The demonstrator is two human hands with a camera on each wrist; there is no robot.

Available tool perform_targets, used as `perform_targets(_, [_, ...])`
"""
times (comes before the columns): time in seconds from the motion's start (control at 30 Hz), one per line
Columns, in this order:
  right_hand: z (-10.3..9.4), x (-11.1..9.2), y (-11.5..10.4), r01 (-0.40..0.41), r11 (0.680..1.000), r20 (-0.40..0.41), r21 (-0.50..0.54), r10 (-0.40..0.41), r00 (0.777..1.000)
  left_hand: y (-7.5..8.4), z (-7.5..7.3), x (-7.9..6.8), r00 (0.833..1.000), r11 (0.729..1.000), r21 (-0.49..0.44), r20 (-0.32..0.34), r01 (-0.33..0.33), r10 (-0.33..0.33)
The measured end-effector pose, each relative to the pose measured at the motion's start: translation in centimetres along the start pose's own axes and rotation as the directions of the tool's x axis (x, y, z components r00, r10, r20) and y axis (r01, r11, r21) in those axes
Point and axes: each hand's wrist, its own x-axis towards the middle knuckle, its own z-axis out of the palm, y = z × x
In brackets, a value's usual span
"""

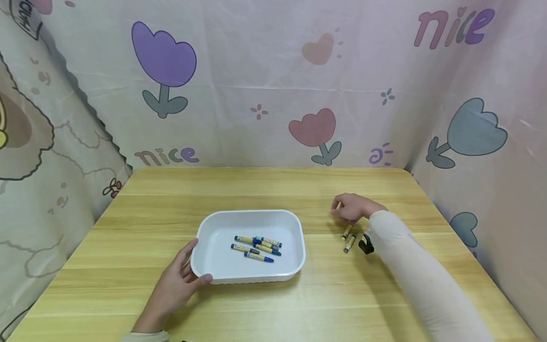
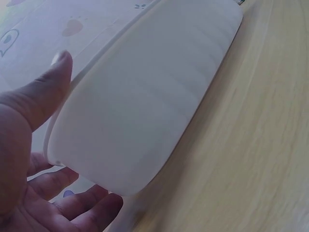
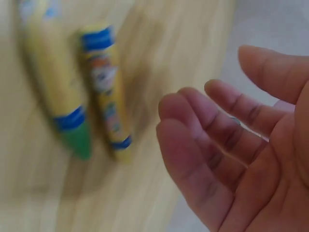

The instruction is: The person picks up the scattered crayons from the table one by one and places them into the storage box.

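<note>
A white plastic tray (image 1: 248,278) sits on the table, with several yellow-wrapped crayons (image 1: 255,257) in blue and dark shades lying inside. My left hand (image 1: 179,280) grips its near left corner, thumb at the near rim and fingers against the left side; in the left wrist view the tray's outer wall (image 2: 130,106) fills the middle. Farther right, my right hand (image 1: 352,206) hovers just beyond two loose crayons. One is a green-tipped crayon (image 3: 55,72), the other a yellow crayon (image 3: 107,92). In the right wrist view its fingers bend loosely, thumb apart, with no crayon between them.
The wooden table (image 1: 162,190) ends at the back against a patterned cloth (image 1: 248,118), which also hangs along both sides. A small black device (image 1: 366,243) is at the right wrist, close beside the loose crayons.
</note>
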Motion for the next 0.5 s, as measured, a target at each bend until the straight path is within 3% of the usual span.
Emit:
perform_targets(0.2, [0.0,-0.7,1.5,-0.095,0.995,-0.011,-0.016,0.095,0.995,-0.1,0.1,-0.1,1.000,0.999,0.033,-0.005,-0.008,0.008])
perform_targets(0.5, [0.0,-1.3,2.5,-0.168,0.984,-0.043,-0.050,0.166,0.985,0.0,0.2,0.0,1.000,0.999,0.041,-0.014,0.001,0.000])
